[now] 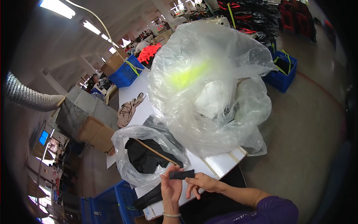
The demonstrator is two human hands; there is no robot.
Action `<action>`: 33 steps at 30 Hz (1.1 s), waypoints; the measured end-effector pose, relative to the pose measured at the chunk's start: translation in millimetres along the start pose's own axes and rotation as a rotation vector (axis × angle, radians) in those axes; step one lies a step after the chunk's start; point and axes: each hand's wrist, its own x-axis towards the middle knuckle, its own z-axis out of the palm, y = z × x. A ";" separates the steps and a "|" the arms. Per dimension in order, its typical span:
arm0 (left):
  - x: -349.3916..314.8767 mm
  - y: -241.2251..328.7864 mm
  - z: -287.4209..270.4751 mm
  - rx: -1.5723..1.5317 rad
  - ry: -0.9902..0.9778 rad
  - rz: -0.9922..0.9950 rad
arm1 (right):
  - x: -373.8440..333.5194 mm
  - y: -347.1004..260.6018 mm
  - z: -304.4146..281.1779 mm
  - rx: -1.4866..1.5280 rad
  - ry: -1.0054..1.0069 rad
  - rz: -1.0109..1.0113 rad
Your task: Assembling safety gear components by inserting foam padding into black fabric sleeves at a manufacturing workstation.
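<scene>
My left hand (170,187) holds up a small black fabric strip (182,174) by its left end, near the front edge of the white table (220,164). My right hand (200,182) sits just under the strip's right end, fingers touching it. Directly behind the hands lies a clear plastic bag (128,164) with black fabric pieces (143,156) inside and a thin wooden stick (154,152) across its mouth. A band circles my left wrist.
A very large clear plastic bag (209,86) bulges over the table's middle and right. A beige cloth (126,111) lies farther back. Blue crates stand at the back (125,72), right (283,71) and lower left (112,201). Cardboard boxes (95,132) stand left of the table.
</scene>
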 end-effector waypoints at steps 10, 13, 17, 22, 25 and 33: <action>12.2 -20.8 -15.1 0.068 -0.122 -0.137 | 18.8 14.2 -17.9 -1.100 0.172 -0.332; 16.6 -16.7 -26.2 0.076 -0.345 -0.196 | 24.9 14.1 -12.4 0.120 -0.284 0.348; 19.8 -3.2 -17.8 0.229 -0.234 -0.182 | 35.7 13.8 -2.5 0.279 -0.272 0.237; 18.6 0.5 -8.6 -0.044 0.041 -0.056 | 38.8 11.7 -6.6 -0.943 -0.005 -0.121; 16.7 -9.3 2.4 0.140 0.011 -0.003 | 39.7 18.3 -8.5 -1.448 0.216 -0.415; 12.0 7.7 -8.0 -0.250 -0.270 -0.011 | 25.7 -15.4 18.6 -0.066 -0.142 0.156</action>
